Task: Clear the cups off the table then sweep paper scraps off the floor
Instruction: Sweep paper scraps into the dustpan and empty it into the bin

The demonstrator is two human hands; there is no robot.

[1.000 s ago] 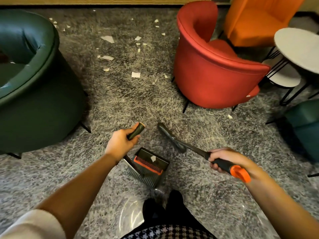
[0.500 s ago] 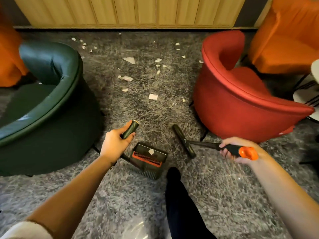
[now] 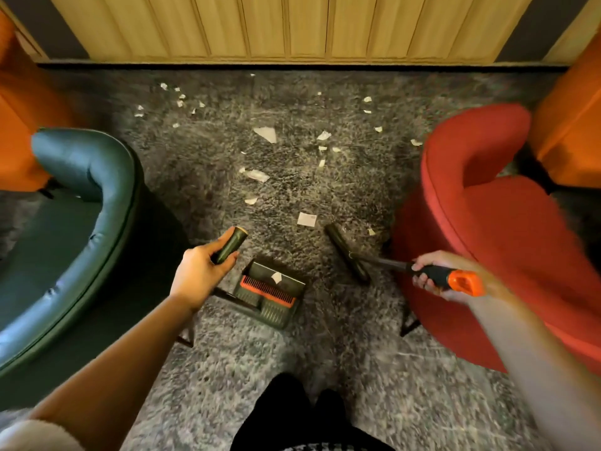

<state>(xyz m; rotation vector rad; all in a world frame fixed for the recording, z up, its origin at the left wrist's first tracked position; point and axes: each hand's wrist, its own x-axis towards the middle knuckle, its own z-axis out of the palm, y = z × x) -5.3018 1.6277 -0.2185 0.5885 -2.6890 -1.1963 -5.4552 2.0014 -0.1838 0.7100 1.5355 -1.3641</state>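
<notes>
Paper scraps [image 3: 306, 219] blurred far off; left fingers [image 3: 224, 260] clamp dustpan handle [image 3: 231, 244], right fingers [image 3: 422, 279] clamp broom [image 3: 348, 252].

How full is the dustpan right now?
Nearly empty: one paper scrap lies in the dustpan; many more scraps lie on the carpet.

red armchair [image 3: 507, 242], teal armchair [image 3: 81, 222], mottled grey carpet [image 3: 325, 346]

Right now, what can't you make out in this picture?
Head view:
- Tiny white paper scraps by wooden wall: too small to count.
- Forearm behind right hand gripping orange-handled broom: motion-blurred.
- Orange fabric armchairs: cut off by side edges.
- Black plastic dustpan: shaft partly behind left hand.
</notes>
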